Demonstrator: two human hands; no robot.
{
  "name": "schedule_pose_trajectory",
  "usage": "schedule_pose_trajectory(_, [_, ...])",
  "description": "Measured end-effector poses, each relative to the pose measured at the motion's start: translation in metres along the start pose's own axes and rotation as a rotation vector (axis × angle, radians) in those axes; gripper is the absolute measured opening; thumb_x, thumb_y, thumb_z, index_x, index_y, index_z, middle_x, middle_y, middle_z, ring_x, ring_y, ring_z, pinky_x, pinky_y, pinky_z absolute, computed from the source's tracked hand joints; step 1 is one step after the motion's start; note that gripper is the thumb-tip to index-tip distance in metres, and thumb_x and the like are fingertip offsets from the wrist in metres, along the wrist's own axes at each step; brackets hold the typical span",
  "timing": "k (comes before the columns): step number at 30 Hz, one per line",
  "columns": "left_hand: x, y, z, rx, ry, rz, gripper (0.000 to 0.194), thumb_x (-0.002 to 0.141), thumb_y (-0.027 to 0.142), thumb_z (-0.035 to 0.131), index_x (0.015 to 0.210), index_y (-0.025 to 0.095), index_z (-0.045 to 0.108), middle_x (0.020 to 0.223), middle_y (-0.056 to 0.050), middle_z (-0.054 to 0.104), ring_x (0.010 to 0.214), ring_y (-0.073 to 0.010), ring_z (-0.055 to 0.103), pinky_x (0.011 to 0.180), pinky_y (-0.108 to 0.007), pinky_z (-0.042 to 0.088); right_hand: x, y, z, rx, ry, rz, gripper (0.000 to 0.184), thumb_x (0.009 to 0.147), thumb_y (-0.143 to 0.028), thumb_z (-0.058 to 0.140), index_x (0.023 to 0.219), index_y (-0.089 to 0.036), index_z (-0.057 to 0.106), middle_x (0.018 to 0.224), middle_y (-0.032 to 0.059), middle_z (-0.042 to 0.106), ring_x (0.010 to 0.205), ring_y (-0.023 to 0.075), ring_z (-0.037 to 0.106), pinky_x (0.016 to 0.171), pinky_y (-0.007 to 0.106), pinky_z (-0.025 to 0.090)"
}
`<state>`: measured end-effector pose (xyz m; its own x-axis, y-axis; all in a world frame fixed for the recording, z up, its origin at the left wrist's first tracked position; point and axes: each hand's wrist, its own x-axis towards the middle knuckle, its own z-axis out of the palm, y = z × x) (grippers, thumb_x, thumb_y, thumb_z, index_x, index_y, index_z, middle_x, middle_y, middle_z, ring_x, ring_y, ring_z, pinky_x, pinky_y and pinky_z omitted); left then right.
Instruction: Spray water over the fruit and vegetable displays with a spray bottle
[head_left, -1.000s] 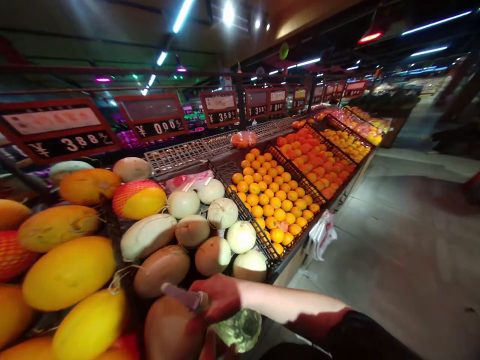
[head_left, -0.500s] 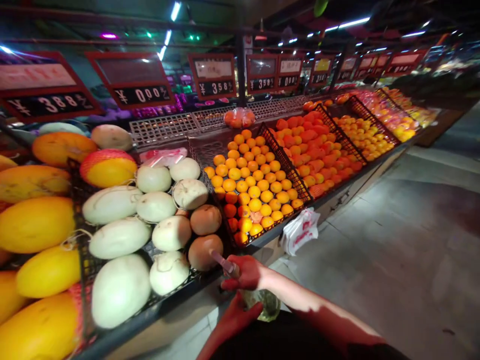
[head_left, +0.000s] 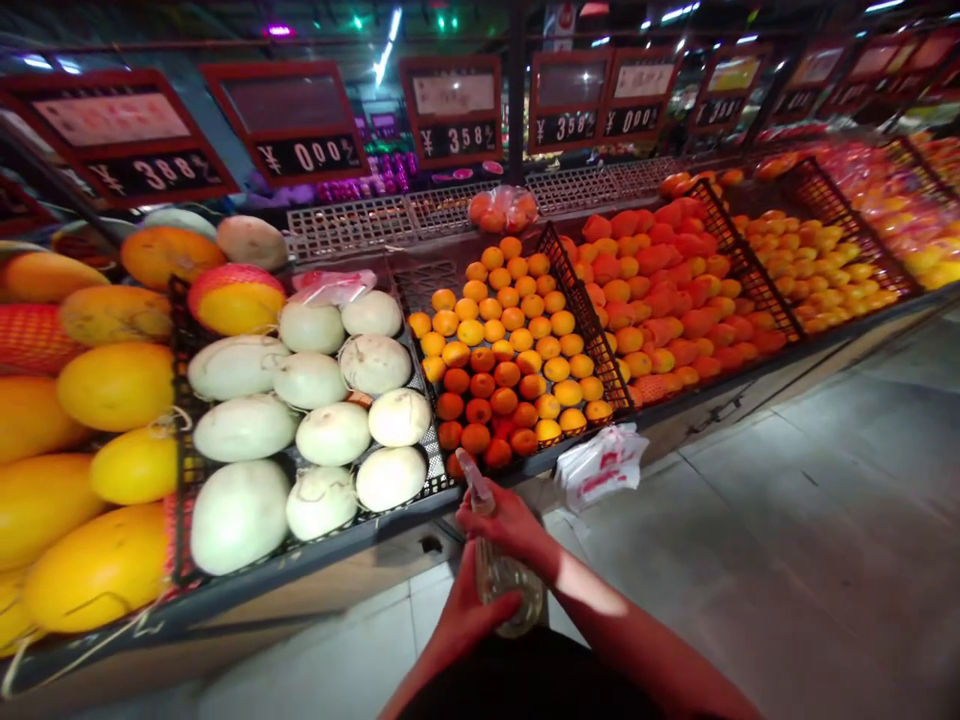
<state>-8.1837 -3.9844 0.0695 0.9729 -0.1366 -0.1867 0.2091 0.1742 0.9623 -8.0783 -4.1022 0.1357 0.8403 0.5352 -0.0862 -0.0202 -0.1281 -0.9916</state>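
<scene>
I hold a clear spray bottle in front of a fruit stand. My right hand is wrapped round its neck and trigger, the nozzle pointing up toward a black wire crate of oranges. My left hand cups the bottle's lower body from the left. Both hands hang over the floor, just short of the stand's front edge.
White melons fill the crate to the left, yellow melons lie further left. Red-orange fruit and more oranges run to the right. A white plastic bag hangs at the stand's edge. Price signs hang above. Grey floor at right.
The view has swung right along the stand and down. The bottle and both hands moved from the melons to below the orange crate, and my left hand now cups the bottle's body.
</scene>
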Motion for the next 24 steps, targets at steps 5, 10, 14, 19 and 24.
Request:
schedule_pose_trajectory(5, [0.014,0.017,-0.01,0.022,-0.002,0.031,0.087,0.075,0.061,0.083,0.143,0.023,0.046,0.141,-0.017,0.063,0.132,-0.0417,0.06,0.11,-0.05,0.049,0.023,-0.001,-0.01,0.122,-0.093,0.008,0.056,0.081,-0.066,0.076,0.11,-0.02,0.065,0.097,0.0029,0.065,0.086,0.0223,0.064,0.081,0.037,0.051])
schedule_pose_trajectory(10, [0.022,0.011,-0.026,0.076,-0.035,0.022,0.096,0.073,0.067,0.081,0.148,0.023,0.041,0.146,-0.02,0.058,0.136,-0.0433,0.055,0.113,-0.052,0.046,0.024,0.0,-0.027,0.076,-0.178,0.025,0.063,0.075,-0.064,0.08,0.12,-0.022,0.064,0.111,0.0057,0.067,0.1,0.0274,0.065,0.09,0.043,0.051])
schedule_pose_trajectory(14, [0.028,-0.002,-0.033,0.077,-0.019,0.058,0.1,0.072,0.067,0.081,0.151,0.026,0.034,0.148,-0.019,0.054,0.136,-0.0429,0.055,0.112,-0.052,0.045,0.021,0.007,-0.022,0.217,-0.212,0.004,0.064,0.079,-0.065,0.076,0.129,-0.029,0.059,0.123,0.0069,0.066,0.108,0.0285,0.066,0.093,0.043,0.051])
schedule_pose_trajectory(19, [0.029,-0.003,-0.043,0.091,0.028,0.041,0.103,0.072,0.069,0.081,0.152,0.022,0.036,0.155,-0.02,0.049,0.142,-0.0448,0.049,0.12,-0.055,0.038,0.036,0.024,0.0,0.34,-0.171,0.028,0.062,0.076,-0.064,0.079,0.119,-0.026,0.056,0.103,0.0052,0.068,0.09,0.0256,0.067,0.082,0.041,0.052])
schedule_pose_trajectory(24, [0.022,0.02,-0.038,-0.052,0.169,-0.026,0.095,0.078,0.076,0.071,0.153,0.024,0.045,0.163,-0.016,0.046,0.156,-0.0402,0.033,0.129,-0.053,0.026,0.051,0.025,-0.005,0.246,-0.267,0.039,0.059,0.073,-0.057,0.079,0.114,-0.022,0.057,0.094,0.0017,0.064,0.088,0.0239,0.064,0.079,0.037,0.052])
